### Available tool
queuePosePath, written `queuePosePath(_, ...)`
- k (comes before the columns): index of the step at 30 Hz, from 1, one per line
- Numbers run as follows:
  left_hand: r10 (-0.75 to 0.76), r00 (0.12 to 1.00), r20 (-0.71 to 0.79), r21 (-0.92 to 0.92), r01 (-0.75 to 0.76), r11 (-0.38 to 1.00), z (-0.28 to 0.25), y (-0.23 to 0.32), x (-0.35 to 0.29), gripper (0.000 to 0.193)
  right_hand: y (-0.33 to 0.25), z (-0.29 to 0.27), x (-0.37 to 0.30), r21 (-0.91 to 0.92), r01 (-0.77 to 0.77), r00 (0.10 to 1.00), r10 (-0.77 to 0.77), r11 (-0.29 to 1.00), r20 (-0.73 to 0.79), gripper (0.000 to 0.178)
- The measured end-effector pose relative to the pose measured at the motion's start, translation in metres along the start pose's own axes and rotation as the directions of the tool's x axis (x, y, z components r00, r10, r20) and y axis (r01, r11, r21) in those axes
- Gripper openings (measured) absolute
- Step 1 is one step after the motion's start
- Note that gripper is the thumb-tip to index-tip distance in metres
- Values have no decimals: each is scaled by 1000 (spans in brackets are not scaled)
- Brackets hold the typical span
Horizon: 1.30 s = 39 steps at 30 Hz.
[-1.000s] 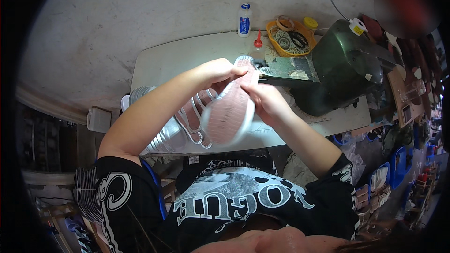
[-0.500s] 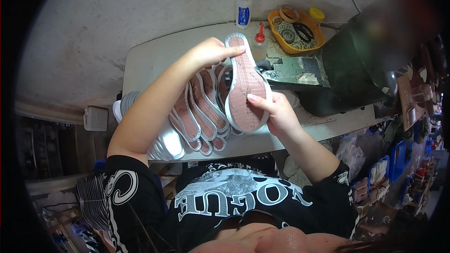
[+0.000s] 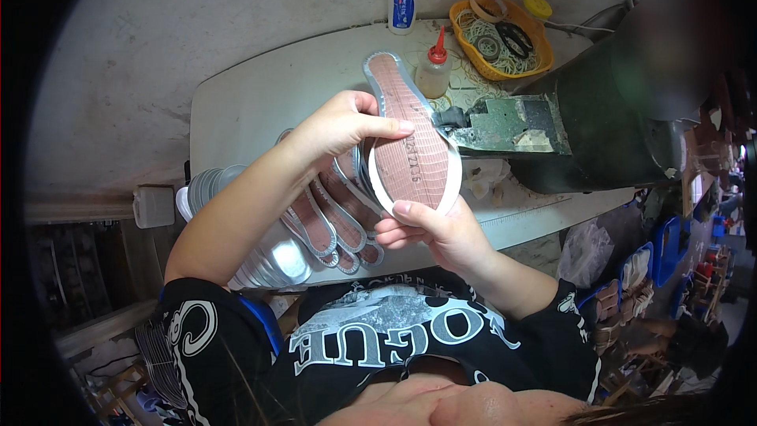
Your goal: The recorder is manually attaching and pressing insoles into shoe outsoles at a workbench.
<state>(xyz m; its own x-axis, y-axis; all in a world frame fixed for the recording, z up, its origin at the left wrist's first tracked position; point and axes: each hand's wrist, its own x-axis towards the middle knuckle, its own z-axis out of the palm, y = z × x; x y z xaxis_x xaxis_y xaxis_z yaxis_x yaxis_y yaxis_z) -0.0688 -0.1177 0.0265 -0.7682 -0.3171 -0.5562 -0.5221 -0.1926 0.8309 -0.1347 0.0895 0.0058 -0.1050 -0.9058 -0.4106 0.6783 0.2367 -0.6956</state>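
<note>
Both my hands hold a shoe insole (image 3: 422,162), pinkish-brown with a pale rim, its narrow end pointing away from me. My left hand (image 3: 347,128) grips its left side near the middle, thumb on top. At the wide near end, my right hand (image 3: 441,237) pinches the rim with the thumb above and fingers below. The insole's right edge is against or just in front of the tip of the green machine's arm (image 3: 505,126); whether they touch I cannot tell. Similar insoles (image 3: 315,221) lie overlapping under my left forearm, partly hidden.
A stack of silvery-white pieces (image 3: 280,256) lies at the table's near left. Behind the insole stand a red-tipped bottle (image 3: 433,71), a white bottle with a blue label (image 3: 402,4) and a yellow basket (image 3: 505,71) of rubber bands and tape rolls. The green machine body (image 3: 599,118) fills the right.
The insole has turned slightly, its narrow end swinging left. My left hand has slid from the narrow end to the middle; my right hand has moved to the near rim.
</note>
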Motion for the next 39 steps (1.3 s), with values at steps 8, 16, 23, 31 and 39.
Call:
queuePosePath(8,533,831,-159,881,-124,456,-35,26,43,101,-6,4,28,190,131,991,-123,973,-52,33)
queuePosePath(16,65,841,537,498,-378,780,-44,50,58,47,-25,6,27,261,83,993,-58,962,-101,41)
queuePosePath(23,124,945,302,590,-288,754,-40,37,16,48,-38,7,24,195,77,991,-54,978,-119,45)
queuePosePath(31,71,997,33,617,-76,783,-16,24,-23,46,-38,0,24,94,72,996,-67,993,-57,43)
queuePosePath(39,-77,987,-141,433,131,892,25,19,-37,60,-38,-12,11,-87,40,999,-40,995,11,32)
